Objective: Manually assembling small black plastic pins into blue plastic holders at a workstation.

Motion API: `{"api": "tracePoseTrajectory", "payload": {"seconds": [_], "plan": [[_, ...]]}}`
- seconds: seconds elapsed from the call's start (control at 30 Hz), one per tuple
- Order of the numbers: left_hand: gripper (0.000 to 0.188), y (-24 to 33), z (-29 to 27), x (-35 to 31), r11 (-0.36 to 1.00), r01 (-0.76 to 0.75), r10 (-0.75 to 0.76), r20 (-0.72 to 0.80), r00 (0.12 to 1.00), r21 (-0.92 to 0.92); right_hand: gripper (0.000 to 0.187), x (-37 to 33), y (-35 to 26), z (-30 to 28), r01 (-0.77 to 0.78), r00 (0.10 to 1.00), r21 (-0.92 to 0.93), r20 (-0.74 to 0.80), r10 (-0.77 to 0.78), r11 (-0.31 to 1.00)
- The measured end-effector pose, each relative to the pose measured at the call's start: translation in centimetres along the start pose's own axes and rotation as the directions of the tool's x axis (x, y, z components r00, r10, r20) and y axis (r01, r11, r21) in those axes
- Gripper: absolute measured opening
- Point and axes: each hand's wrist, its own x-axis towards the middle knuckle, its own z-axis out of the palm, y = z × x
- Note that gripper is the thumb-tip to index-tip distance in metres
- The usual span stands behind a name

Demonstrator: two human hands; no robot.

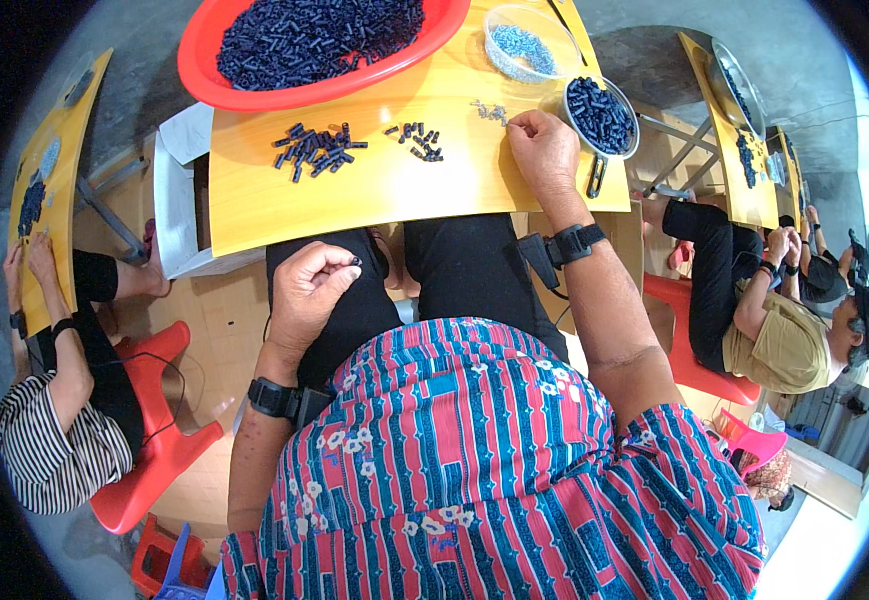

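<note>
My left hand is raised in front of the table edge, above my lap. A small black tube-like piece is pinched between its thumb and forefinger. On the table, my right hand has its fingertips drawn together beside a little cluster of small translucent pieces; whatever lies in those fingertips is too small to tell. Left of it are a small group of black pieces and a larger loose pile of black tube-like pieces.
A red basin full of black pieces stands at the far left of the yellow table. A clear bowl of blue bits and a container of black pieces stand right. A black-handled tool lies nearby. Other people work at both sides.
</note>
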Motion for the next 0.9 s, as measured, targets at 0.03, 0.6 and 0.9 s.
{"api": "tracePoseTrajectory", "payload": {"seconds": [0.03, 0.6, 0.9], "plan": [[0.005, -0.1, 0.1, 0.0, 1.000, -0.019, 0.019, -0.016, 1.000, -0.002, 0.015, 0.0, 0.2, 0.1, 0.001, 1.000, 0.000, 0.000, -0.001, 1.000], [0.006, -0.4, 0.0, 0.0, 1.000, -0.020, 0.020, -0.012, 1.000, -0.008, 0.016, 0.3, -0.2, -0.3, 0.035, 0.999, -0.022, 0.017, -0.035, 0.999], [0.005, -0.1, -0.1, -0.1, 1.000, -0.005, 0.005, 0.001, 1.000, -0.017, 0.012, 0.2, -0.9, -0.7, 0.070, 0.997, -0.079, 0.035, -0.067, 0.994]]}}
